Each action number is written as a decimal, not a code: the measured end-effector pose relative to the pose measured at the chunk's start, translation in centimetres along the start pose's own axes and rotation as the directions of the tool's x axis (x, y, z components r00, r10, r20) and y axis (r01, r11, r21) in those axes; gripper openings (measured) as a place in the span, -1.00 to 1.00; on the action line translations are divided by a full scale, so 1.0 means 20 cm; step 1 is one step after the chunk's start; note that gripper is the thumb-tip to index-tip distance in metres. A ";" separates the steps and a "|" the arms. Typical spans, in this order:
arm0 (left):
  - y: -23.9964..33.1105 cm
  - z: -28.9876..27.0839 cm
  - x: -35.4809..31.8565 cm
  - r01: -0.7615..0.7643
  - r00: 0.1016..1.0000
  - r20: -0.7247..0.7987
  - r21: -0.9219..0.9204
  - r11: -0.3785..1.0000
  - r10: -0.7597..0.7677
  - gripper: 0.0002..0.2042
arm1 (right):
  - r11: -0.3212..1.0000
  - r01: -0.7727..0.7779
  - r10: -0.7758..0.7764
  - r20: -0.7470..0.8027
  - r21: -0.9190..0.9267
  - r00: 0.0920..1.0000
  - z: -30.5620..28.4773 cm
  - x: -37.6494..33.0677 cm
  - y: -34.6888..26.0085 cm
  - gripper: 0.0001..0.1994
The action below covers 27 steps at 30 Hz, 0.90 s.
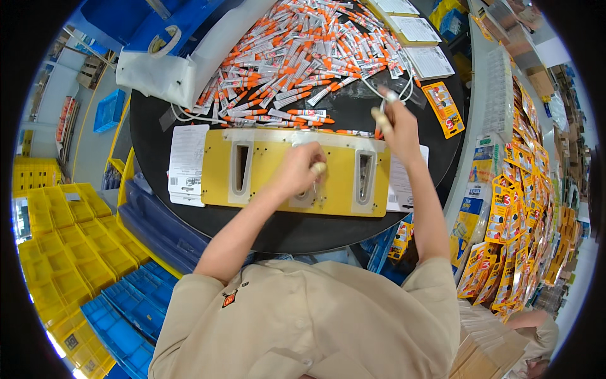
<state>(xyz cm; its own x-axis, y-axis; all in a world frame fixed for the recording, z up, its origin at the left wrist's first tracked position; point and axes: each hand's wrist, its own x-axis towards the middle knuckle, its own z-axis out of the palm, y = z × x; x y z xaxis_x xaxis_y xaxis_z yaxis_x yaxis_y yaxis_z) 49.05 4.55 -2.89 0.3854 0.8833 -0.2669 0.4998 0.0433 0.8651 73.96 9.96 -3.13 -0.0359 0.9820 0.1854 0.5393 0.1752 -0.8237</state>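
Your left hand (302,169) curls closed over the yellow jig's (278,178) middle slot. Your right hand (396,123), raised beyond the jig, pinches an orange-capped tube (379,131) beside the tube pile (303,57).

Person wore a beige short-sleeved shirt (315,316) with a small orange-and-black chest badge (230,298); pale finger cots (319,168) sat well above that badge.

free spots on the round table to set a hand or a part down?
Bare black table lies between the yellow fixture plate and the near rim, and in a narrow strip between the tube pile and the orange card. Crowded: the far half under tubes, and papers left of the plate.
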 end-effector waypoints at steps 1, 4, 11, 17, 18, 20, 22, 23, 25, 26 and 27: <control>-0.02 -0.04 0.00 0.055 0.998 -0.011 0.015 0.998 -0.055 -0.88 | 0.993 -0.043 0.041 0.025 0.114 0.999 0.04 -0.12 -0.03 -0.71; -0.08 -0.10 0.02 -0.085 0.991 -0.072 0.301 0.950 0.111 -0.75 | 0.990 -0.088 0.091 0.017 -0.107 0.996 0.10 -0.34 -0.07 -0.74; -0.12 -0.15 0.00 0.031 0.985 -0.149 0.644 0.765 0.085 -0.54 | 0.865 0.346 -0.366 0.015 -0.364 0.931 0.35 0.05 0.02 -0.76; -0.20 -0.29 -0.12 -0.097 0.955 -0.221 0.399 0.912 0.199 -0.64 | 0.740 0.408 -0.259 0.334 -0.535 0.906 0.56 0.40 -0.06 -0.78; -0.24 -0.34 -0.16 -0.087 0.949 -0.244 0.403 0.911 0.199 -0.73 | 0.799 0.383 -0.297 0.249 -0.463 0.922 0.56 0.39 -0.10 -0.77; -0.33 -0.47 -0.20 -0.119 0.913 -0.287 0.489 0.864 0.289 -0.73 | 0.914 0.248 -0.208 0.154 -0.320 0.966 0.52 0.28 -0.19 -0.75; -0.41 -0.56 -0.21 -0.098 0.920 -0.262 0.567 0.818 0.292 -0.66 | 0.983 0.150 -0.136 0.130 -0.109 0.982 0.49 0.08 -0.29 -0.72; -0.43 -0.59 -0.22 -0.183 0.881 -0.245 0.612 0.769 0.405 -0.64 | 0.998 0.019 -0.027 0.120 0.065 0.992 0.52 -0.01 -0.33 -0.70; -0.46 -0.63 -0.22 -0.311 0.779 -0.198 0.702 0.640 0.596 -0.60 | 0.997 0.015 -0.008 0.090 -0.078 0.996 0.55 -0.19 -0.37 -0.67; -0.46 -0.64 -0.21 -0.284 0.770 -0.240 0.701 0.654 0.591 -0.62 | 0.981 0.068 -0.058 0.061 -0.182 0.996 0.56 -0.25 -0.38 -0.67; -0.45 -0.64 -0.20 -0.267 0.760 -0.270 0.700 0.663 0.591 -0.64 | 0.959 0.105 -0.093 0.058 -0.263 0.994 0.59 -0.31 -0.38 -0.67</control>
<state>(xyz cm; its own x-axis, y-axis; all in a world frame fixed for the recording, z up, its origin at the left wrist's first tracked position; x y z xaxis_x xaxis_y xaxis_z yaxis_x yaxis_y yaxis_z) 33.10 6.61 -4.24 0.3791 0.8231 0.4228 0.7712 -0.5335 0.3473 60.21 3.45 -4.25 -0.1350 0.9638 0.2300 0.7346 0.2531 -0.6295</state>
